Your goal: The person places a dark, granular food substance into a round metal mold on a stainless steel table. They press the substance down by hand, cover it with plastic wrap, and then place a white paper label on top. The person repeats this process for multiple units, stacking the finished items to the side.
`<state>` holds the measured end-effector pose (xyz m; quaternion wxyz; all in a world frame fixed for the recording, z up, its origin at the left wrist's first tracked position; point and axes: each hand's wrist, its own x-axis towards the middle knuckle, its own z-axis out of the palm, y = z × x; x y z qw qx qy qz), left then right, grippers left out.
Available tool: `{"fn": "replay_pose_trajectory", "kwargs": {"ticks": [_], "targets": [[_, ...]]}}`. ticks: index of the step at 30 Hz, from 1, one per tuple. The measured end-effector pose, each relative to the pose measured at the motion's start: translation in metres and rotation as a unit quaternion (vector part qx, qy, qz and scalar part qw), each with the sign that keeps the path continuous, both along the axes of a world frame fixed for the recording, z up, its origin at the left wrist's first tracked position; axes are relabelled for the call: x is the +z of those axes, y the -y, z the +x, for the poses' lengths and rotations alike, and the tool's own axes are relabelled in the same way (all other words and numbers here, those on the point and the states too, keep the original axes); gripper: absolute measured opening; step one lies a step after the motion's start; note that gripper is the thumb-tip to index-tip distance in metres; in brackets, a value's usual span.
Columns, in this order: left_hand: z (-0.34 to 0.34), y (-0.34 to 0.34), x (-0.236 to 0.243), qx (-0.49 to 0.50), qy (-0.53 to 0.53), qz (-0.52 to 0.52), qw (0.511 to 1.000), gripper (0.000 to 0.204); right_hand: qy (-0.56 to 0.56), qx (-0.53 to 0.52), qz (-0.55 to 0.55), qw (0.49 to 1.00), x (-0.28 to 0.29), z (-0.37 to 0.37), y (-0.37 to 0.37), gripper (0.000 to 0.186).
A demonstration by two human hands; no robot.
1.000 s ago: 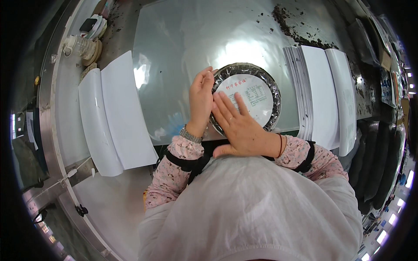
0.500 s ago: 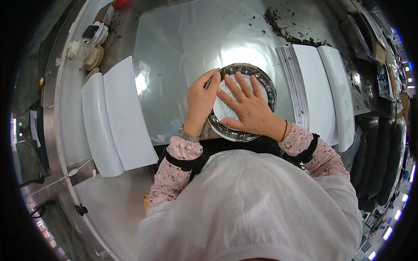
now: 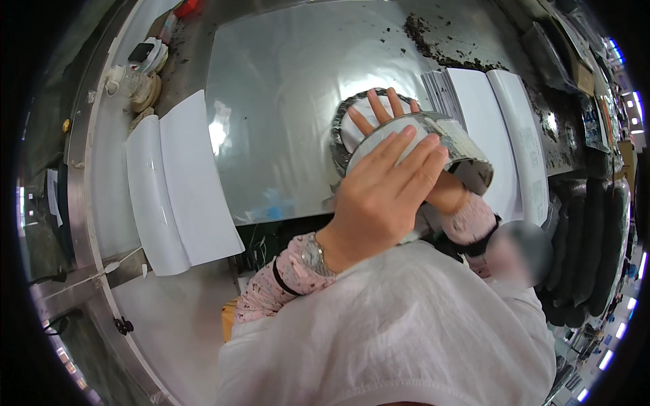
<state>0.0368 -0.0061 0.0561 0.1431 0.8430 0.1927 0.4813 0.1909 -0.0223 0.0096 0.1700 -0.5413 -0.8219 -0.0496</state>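
On the shiny table in front of me lies a round disc, a dark rim under clear wrap around a white middle. A tilted round metal lid-like piece with a curved side wall covers much of it. My left hand holds this piece, fingers stretched along its top face; the thumb is hidden. Under the metal piece reaches my right hand, its spread fingertips showing past the far edge, over the disc. Its palm is hidden by the metal piece.
White sheets under a rolled-back cover lie at left, with another stack of white sheets at right. Dark crumbs are scattered at the far right. A clear pump-like item stands at the left edge, and dark bagged bundles at right.
The metal piece has come into view over the disc, with my left hand now on it. Before, both hands rested on the disc. The disc's printed paper is now mostly covered.
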Motion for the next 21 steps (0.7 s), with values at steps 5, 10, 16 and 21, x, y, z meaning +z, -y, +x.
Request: {"fn": "replay_pose_trajectory", "kwargs": {"ticks": [5,10,16,21], "targets": [[-0.09,-0.023,0.009,0.148,0.181,-0.358,0.904,0.032,-0.448,0.163,-0.279,0.834,0.097,0.051,0.055,0.064],[-0.205,-0.075,-0.067,0.372,0.175,-0.397,0.82,0.028,-0.555,-0.256,-0.276,0.742,-0.022,0.1,0.038,0.072],[-0.219,-0.089,-0.15,0.396,0.121,-0.364,0.834,0.025,-0.683,-0.215,-0.325,0.617,-0.051,0.057,0.019,0.062],[-0.303,-0.096,-0.116,0.481,0.069,-0.247,0.838,0.039,-0.258,-0.071,0.069,0.961,0.005,0.039,0.046,0.096]]}}
